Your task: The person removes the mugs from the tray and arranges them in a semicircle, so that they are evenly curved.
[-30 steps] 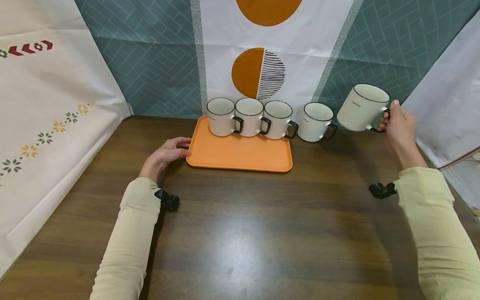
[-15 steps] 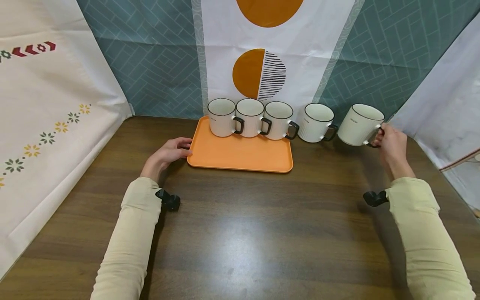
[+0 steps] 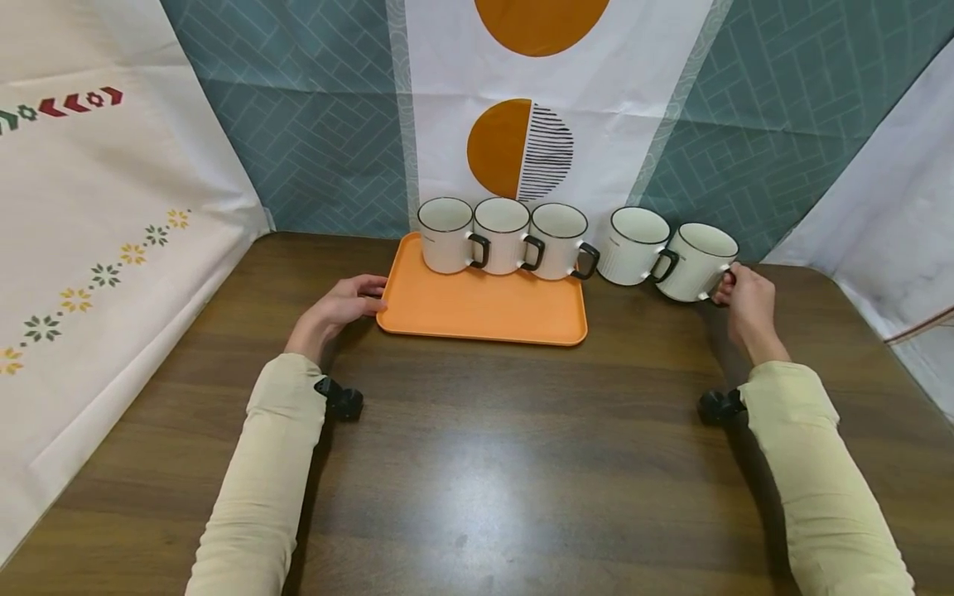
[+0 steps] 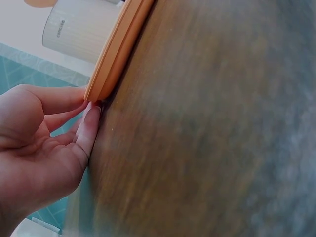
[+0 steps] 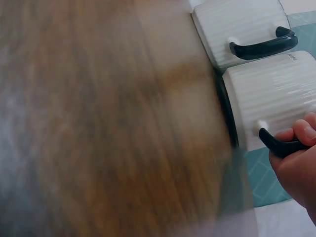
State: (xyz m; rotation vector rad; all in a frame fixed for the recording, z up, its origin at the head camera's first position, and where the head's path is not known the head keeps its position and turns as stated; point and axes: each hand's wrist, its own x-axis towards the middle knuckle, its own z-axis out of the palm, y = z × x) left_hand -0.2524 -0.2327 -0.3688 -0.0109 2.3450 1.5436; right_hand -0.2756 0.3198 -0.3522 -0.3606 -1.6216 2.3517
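Open lane: brown wood-grain tabletop [image 3: 477, 455] btwn pale-yellow-sleeved forearms [image 3: 257, 463], plus front half of flat orange rectangular tray [image 3: 480, 313]. Back half blocked by 3 white cylindrical black-rimmed mugs [image 3: 496, 250]; teal-and-white cloth [image 3: 328, 165] close behind. 4th such mug [image 3: 626, 255] crowds one in R hand [image 3: 748, 302]. L hand [image 3: 339, 306] blocks tray's L edge.

Table [image 3: 522, 439], teal backdrop [image 3: 313, 141], flowered cloth [image 3: 112, 199], perhaps a rod [image 3: 922, 324]
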